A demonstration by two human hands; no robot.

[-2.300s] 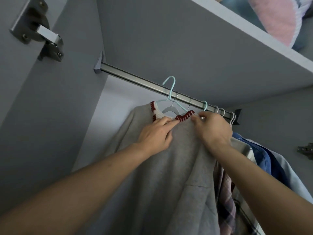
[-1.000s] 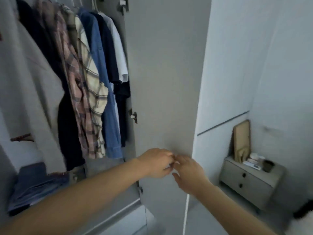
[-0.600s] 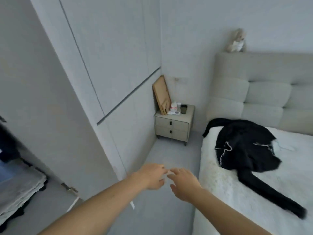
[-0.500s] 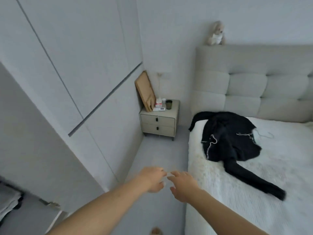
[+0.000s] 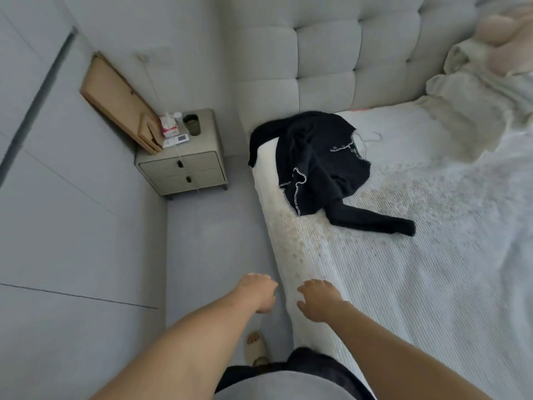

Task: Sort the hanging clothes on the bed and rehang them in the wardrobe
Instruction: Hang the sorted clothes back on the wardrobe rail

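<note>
A black cardigan with white stitched edging (image 5: 320, 166) lies crumpled on the white bed (image 5: 403, 269), near the headboard, with one sleeve stretched toward the foot. A thin white wire hanger (image 5: 370, 137) pokes out at its right side. My left hand (image 5: 258, 293) hangs over the floor beside the bed with loosely curled fingers, holding nothing. My right hand (image 5: 315, 300) hovers over the bed's near edge, fingers relaxed and empty. Both hands are well short of the cardigan. The wardrobe is out of view.
A grey nightstand (image 5: 184, 166) with small items and a leaning brown board (image 5: 121, 102) stands in the corner left of the bed. A crumpled pale duvet (image 5: 476, 90) lies at the bed's far right. Grey floor runs between wall and bed; my slippered foot (image 5: 255, 346) is below.
I let go of the grey sweater hung on the wardrobe rail, turned away from the wardrobe to the bed, and my empty hands now reach forward over the bed's edge.
</note>
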